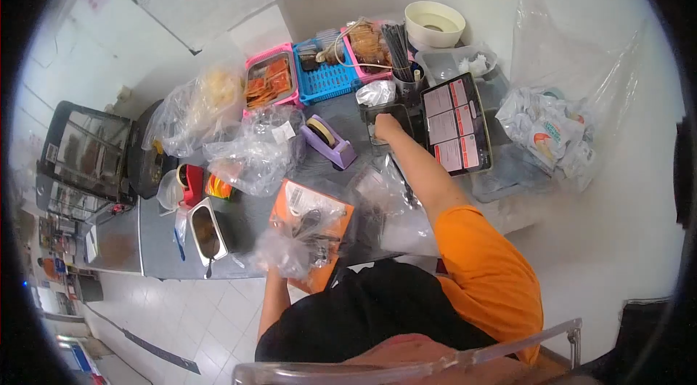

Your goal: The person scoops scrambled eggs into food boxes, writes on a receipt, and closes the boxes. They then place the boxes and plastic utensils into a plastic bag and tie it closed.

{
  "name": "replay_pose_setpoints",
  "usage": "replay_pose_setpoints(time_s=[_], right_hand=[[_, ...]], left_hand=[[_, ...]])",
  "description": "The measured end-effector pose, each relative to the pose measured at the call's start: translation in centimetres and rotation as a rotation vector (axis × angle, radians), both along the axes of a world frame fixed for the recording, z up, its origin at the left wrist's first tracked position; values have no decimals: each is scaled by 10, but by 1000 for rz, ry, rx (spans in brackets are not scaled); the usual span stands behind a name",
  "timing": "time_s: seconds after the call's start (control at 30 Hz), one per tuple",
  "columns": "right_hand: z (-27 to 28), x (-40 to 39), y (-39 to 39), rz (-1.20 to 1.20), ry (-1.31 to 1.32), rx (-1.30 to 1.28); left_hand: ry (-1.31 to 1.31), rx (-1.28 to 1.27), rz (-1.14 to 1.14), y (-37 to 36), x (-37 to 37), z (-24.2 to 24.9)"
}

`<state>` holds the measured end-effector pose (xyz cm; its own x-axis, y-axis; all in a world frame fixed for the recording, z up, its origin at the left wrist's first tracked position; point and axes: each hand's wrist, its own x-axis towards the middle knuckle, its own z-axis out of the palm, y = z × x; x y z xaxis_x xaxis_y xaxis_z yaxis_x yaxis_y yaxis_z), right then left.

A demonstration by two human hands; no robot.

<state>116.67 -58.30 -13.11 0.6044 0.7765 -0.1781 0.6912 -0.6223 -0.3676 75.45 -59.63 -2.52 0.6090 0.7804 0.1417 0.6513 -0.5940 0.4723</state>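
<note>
My right hand reaches down into a small dark tray at the back of the table. Its fingers are curled together, and what they pinch, if anything, is hidden. At the table's front edge my left hand is closed on a clear plastic bag, which partly covers the hand. Dark items show through the bag. Beneath it lies an orange flat folder or box with a white label. Clear plastic sachets lie under my right forearm.
A tablet leans right of the tray. A purple tape dispenser, a red tape dispenser and a metal container stand leftward. Along the back are pink and blue baskets, a cup of dark sticks and bulky plastic bags.
</note>
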Motion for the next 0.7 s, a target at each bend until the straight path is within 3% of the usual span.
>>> replay_pose_setpoints(time_s=[0.13, 0.2, 0.4, 0.47, 0.57, 0.6, 0.7], right_hand=[[6, -3, 1, -86, 16, 43], [9, -4, 0, -108, 8, 40], [9, 1, -12, -185, -59, 274], [12, 2, -24, -47, -9, 559], [15, -6, -33, -132, 47, 726], [30, -17, -37, -138, 42, 724], [89, -70, -47, -95, -86, 1104]], left_hand=[[6, 3, -50, 19, 29, -10], [6, 3, -82, 22, 9, -13], [-9, 9, -194, 46, 7, -35], [-18, 9, -231, 46, -3, -43], [-35, 7, -283, 44, -26, -60], [-37, 5, -290, 40, -27, -52], [-29, 118, -351, 33, -32, -25]])
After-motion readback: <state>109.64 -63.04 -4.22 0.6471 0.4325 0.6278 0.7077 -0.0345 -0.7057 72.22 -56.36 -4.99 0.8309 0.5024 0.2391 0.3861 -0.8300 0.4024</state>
